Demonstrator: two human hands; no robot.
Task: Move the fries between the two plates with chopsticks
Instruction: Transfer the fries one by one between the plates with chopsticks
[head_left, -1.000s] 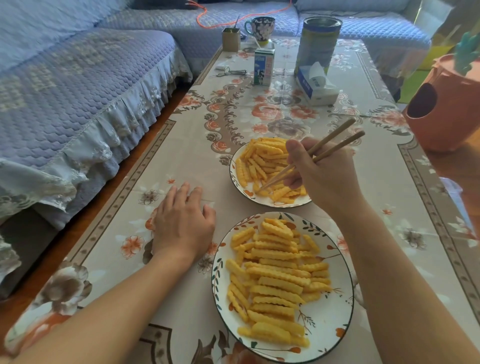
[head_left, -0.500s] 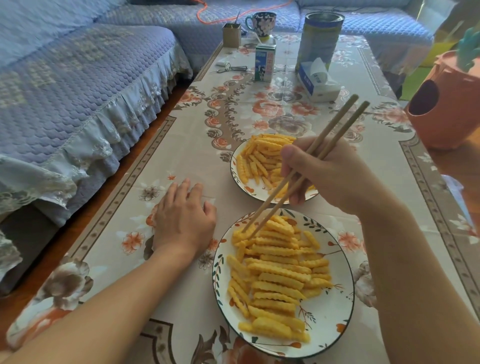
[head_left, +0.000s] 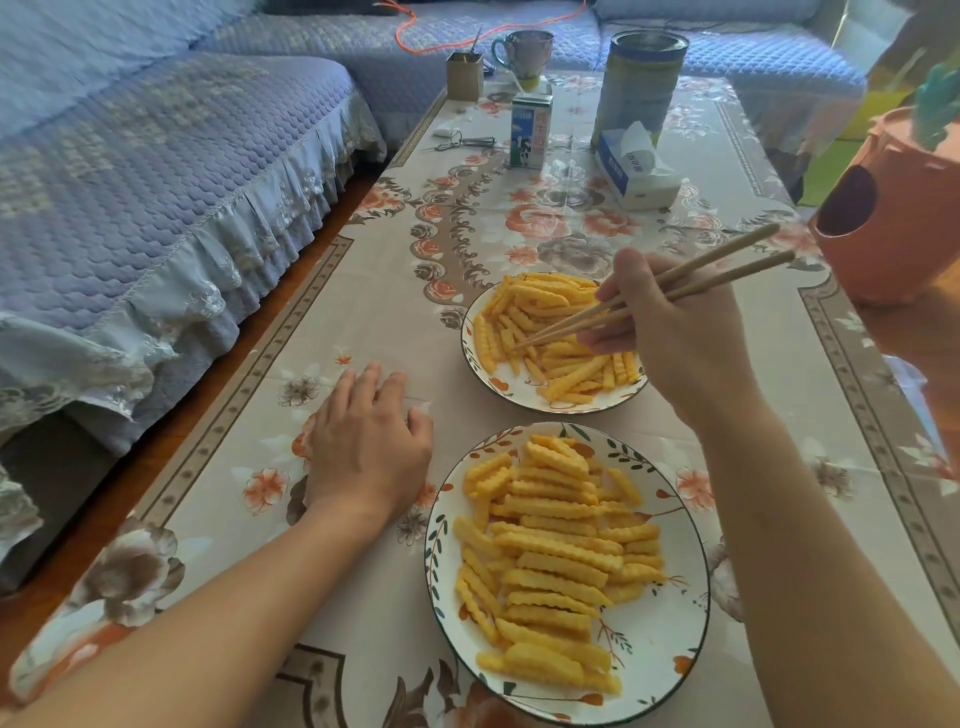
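Over far plate (head_left: 511, 387), right hand (head_left: 675, 332), chopsticks (head_left: 566, 325) touching fries (head_left: 540, 312)

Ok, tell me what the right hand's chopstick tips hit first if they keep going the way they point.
Held in the right hand, the chopsticks point down and left into the far plate. Their tips look to be already at its fries, so probably those first; depth is unclear.

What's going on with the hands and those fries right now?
Right hand holds chopsticks, tips in far plate's fries. Left hand flat on table. Nothing in the way.
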